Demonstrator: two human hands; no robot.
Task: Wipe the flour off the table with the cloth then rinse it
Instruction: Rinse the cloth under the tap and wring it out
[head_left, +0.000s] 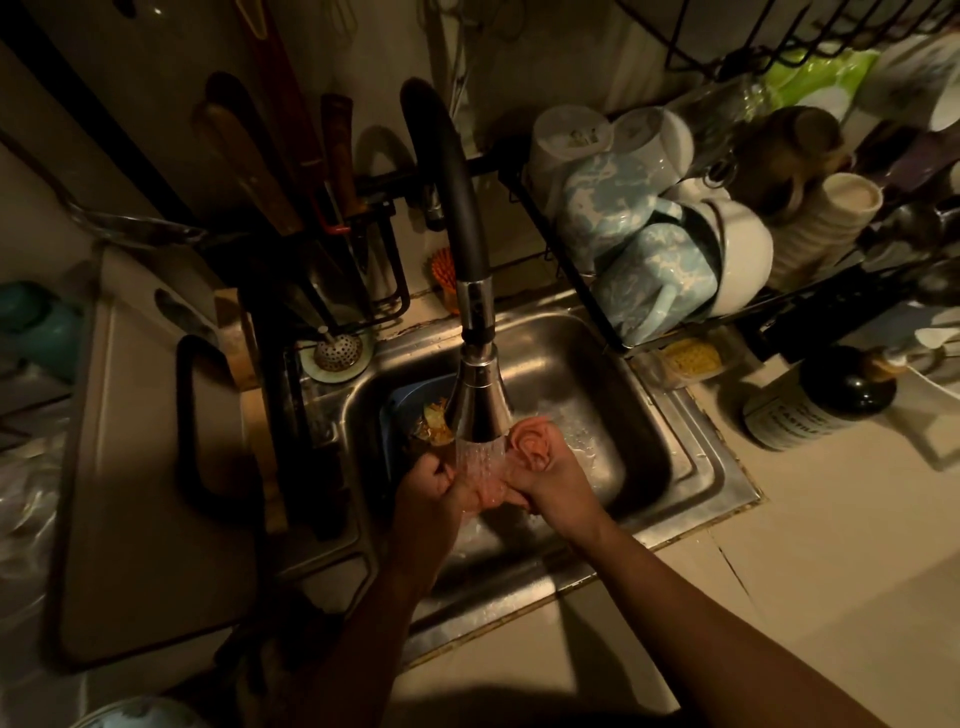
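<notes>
1. Nearest: two bare forearms reaching in over the counter edge, both ending above the sink (660, 441).
2. Left hand (423, 480): fingers curled tight, grasping one end of the cloth (530, 441).
3. Right hand (553, 475): fingers curled round the other end, with a pink fold bunched up just above the knuckles.
4. Cloth: pink, wet, spanning the gap between the two sets of fingers and held up over the basin. Contact with the sink bottom: cannot tell.
5. Water stream (480, 460) landing on the span between the fingers. Spray head (480, 400) just above, close beside the right-hand fold.
6. Step in hand, as a judgement: the rinse, second half of the task. Table not in view, so the flour wipe can't be checked here.
7. Next move probably calls for working the fabric between both grips, turning fresh folds into the stream, then twisting the ends opposite ways to wring. Best kept low over the basin to limit splash.
8. Just beyond the left fingers: blue tub (395, 410) holding food scraps (436, 421).
9. Further out: strainer plug (337, 352) up-left of the fingers, mugs (649, 275) in a rack up-right, dark bottle (821, 410) well off to the right.
</notes>
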